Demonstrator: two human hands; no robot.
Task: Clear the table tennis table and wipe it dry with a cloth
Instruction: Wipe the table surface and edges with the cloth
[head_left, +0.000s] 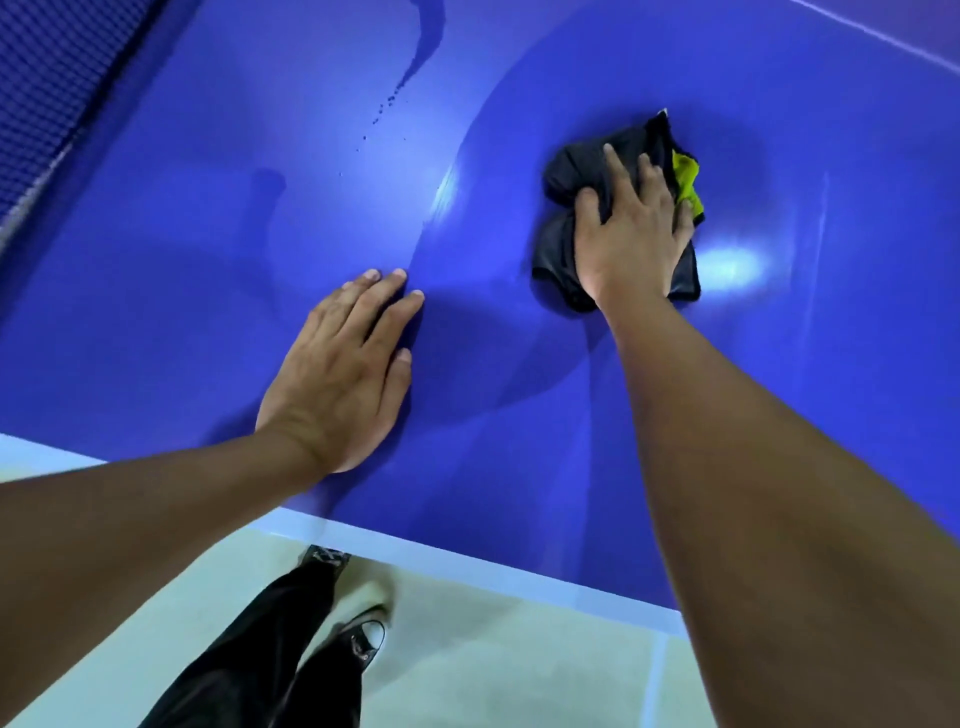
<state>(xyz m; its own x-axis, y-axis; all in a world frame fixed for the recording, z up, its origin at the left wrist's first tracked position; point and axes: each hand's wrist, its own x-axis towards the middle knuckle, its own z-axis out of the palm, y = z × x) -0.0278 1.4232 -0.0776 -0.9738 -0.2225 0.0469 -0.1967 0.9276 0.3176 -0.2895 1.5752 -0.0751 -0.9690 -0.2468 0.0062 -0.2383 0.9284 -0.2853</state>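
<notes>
The blue table tennis table (208, 291) fills most of the head view. My right hand (634, 234) presses flat on a crumpled black cloth with a yellow-green patch (569, 171), right of the middle, fingers spread and straight. My left hand (343, 364) rests palm down on the bare blue surface near the table's front edge, fingers straight. A streak of water with small drops (421, 57) lies on the surface farther back.
The net (47, 98) runs along the upper left. The table's white edge line (467, 566) crosses the lower part of the view. Below it lie a pale floor, my dark trouser leg (270, 654) and a shoe (366, 636).
</notes>
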